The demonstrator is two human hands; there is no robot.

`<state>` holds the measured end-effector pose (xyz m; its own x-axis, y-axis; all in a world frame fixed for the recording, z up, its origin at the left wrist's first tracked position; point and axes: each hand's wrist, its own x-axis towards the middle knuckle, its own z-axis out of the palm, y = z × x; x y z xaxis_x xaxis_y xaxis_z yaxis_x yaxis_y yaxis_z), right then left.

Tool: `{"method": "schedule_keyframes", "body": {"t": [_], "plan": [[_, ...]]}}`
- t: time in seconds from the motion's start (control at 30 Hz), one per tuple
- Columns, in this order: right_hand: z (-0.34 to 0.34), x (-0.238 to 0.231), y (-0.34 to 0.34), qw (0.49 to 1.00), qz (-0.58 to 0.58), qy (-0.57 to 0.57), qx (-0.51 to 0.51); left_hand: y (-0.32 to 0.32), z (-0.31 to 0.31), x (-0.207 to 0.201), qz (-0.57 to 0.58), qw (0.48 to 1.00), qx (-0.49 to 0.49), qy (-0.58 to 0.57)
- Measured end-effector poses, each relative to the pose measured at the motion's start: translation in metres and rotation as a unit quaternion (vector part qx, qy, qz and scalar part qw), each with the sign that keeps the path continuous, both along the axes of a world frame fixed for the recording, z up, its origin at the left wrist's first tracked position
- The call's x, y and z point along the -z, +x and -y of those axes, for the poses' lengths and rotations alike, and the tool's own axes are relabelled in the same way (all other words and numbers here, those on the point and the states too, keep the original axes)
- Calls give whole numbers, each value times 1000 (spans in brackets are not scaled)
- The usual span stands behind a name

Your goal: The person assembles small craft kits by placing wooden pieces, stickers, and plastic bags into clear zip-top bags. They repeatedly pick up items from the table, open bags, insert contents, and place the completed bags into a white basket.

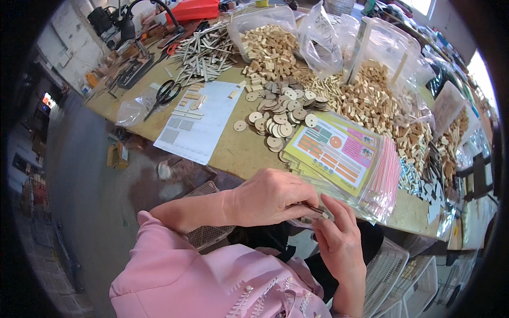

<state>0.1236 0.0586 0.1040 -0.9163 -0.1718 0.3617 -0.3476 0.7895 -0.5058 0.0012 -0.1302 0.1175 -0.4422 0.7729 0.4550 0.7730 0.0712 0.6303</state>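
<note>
Worker's left hand (268, 197): fingers closed on thin dark strips (314, 209). Right hand (340, 239): fingers curled beside them; whether gripping, I cannot tell.

A pair of scissors (157, 103) with black loop handles lies toward the left end of the bench (229, 152). Further back I can see a dark fixture (126, 32) with a curved black arm, and beside it something bright red (193, 9), too cut off to make out. A small orange object (92, 79) sits by the pale wall (62, 40). Down on the grey floor (95, 222) there's a little cardboard box (116, 157). One mesh-sided crate (207, 236) stands below the bench's near edge; whitish crates (386, 261) stand at lower right. Daylight glares through a window (419, 4).
</note>
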Motion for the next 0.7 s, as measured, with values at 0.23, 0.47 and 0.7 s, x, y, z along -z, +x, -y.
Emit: {"method": "schedule_keyframes", "body": {"t": [0.23, 0.47, 0.7], "plan": [[-4, 1, -1, 1000, 2, -4, -10, -1, -3, 3, -59, 998, -8, -31], [-5, 5, 0, 1000, 9, -13, 11, -8, -4, 13, -127, 988, -53, -69], [-5, 10, 1, 999, 26, 3, 21, -7, -4, 15, -117, 990, -54, -59]]}}
